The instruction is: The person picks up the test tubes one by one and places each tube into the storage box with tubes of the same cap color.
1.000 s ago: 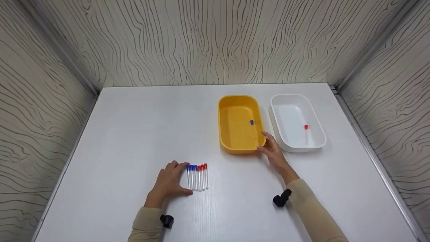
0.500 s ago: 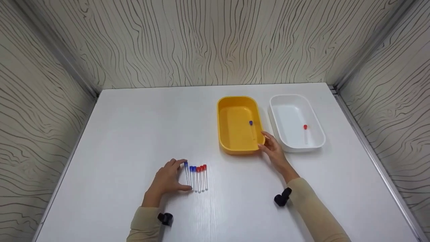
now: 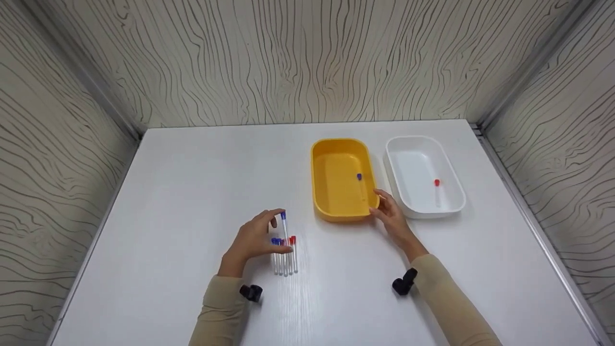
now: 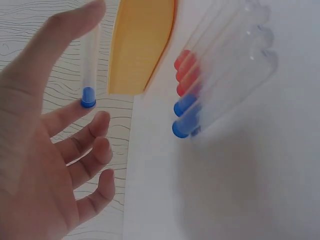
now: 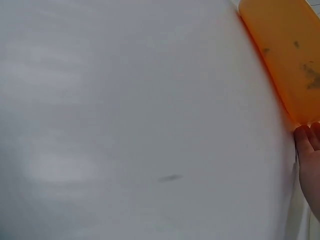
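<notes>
In the head view my left hand [image 3: 254, 238] pinches a clear test tube [image 3: 285, 227] with a blue cap, lengthwise between thumb and index finger. The left wrist view shows the blue cap [image 4: 88, 97] against the index fingertip and the thumb at the other end. Below the raised tube, several more tubes [image 3: 285, 265] with blue and red caps lie side by side on the table. My right hand [image 3: 395, 226] holds the front right corner of a yellow tray [image 3: 331, 178], thumb in front and fingers along its side. Inside that tray lies one blue-capped tube [image 3: 360, 178].
A white tray [image 3: 411, 168] stands to the right of the yellow one, with a red-capped tube [image 3: 437, 183] in it. Wood-patterned panels [image 3: 298, 62] enclose the white table [image 3: 192, 182] at the back and both sides.
My left hand has taken the leftmost blue-capped tube from the row, lifted it and carried it right and forward, above the others. My right hand stays at the yellow tray.
</notes>
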`<state>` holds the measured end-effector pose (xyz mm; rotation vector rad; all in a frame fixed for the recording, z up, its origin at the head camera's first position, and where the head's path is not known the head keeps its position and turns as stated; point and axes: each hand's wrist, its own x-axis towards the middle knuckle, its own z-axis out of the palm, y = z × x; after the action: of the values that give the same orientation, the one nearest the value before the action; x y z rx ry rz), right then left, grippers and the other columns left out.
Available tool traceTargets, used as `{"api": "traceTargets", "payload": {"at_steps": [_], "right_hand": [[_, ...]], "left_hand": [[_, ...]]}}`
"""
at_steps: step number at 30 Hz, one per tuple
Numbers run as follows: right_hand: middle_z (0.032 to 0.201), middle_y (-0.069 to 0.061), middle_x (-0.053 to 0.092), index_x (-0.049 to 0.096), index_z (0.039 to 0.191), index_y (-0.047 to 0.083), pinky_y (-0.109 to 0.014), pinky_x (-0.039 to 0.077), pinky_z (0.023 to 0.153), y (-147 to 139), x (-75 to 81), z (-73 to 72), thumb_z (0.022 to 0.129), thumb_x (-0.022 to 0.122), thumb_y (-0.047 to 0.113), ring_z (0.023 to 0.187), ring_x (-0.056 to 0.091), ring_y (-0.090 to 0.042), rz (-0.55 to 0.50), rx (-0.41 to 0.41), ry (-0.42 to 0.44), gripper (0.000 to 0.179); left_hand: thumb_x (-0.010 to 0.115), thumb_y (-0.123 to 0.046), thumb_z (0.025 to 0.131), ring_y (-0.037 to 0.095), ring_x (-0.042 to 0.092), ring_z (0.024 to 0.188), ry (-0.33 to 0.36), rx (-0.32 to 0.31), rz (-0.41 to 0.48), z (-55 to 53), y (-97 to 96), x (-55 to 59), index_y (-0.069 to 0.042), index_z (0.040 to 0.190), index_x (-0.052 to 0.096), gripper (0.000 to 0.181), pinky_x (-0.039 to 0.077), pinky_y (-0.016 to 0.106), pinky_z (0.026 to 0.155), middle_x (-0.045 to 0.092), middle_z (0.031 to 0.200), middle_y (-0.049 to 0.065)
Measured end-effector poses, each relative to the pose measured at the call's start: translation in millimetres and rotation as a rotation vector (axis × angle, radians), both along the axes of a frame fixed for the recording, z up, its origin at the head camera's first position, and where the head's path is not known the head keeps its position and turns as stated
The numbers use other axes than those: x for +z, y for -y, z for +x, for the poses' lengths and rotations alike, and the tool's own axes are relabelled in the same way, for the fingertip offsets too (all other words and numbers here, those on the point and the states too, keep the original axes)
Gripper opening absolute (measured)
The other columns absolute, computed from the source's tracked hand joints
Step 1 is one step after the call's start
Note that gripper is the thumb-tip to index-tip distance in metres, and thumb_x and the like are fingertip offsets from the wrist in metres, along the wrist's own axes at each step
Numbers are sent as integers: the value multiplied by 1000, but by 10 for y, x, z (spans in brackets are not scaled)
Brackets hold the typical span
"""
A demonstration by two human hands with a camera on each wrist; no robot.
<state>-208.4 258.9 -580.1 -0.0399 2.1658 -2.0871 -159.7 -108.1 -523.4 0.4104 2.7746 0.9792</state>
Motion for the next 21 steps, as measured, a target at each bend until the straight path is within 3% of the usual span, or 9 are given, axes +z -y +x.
{"api": "traceTargets", "payload": {"at_steps": [9, 18, 21], "right_hand": [[156, -23, 29, 26, 150, 11, -6, 42, 93, 20, -13, 7, 97, 52, 7, 136, 38, -30, -18, 15, 25, 59], [160, -15, 21, 22, 152, 15, -3, 38, 94, 8, -12, 2, 99, 51, 11, 142, 31, -30, -1, 48, 54, 61], [160, -15, 21, 21, 152, 16, -2, 38, 94, -8, -18, -7, 98, 52, 13, 143, 31, -29, 5, 58, 64, 62]], "left_hand": [[85, -54, 62, 14, 49, 82, -36, -72, 23, -237, -210, 97, -24, 142, 45, 94, 41, 26, 69, 61, 104, 2], [84, -55, 64, 14, 44, 76, 12, -78, 28, -410, -376, 159, -27, 145, 42, 95, 38, 27, 68, 62, 106, 7], [84, -56, 63, 13, 43, 73, -9, -96, 32, -463, -406, 166, -27, 144, 42, 95, 37, 25, 66, 62, 105, 8]]}}
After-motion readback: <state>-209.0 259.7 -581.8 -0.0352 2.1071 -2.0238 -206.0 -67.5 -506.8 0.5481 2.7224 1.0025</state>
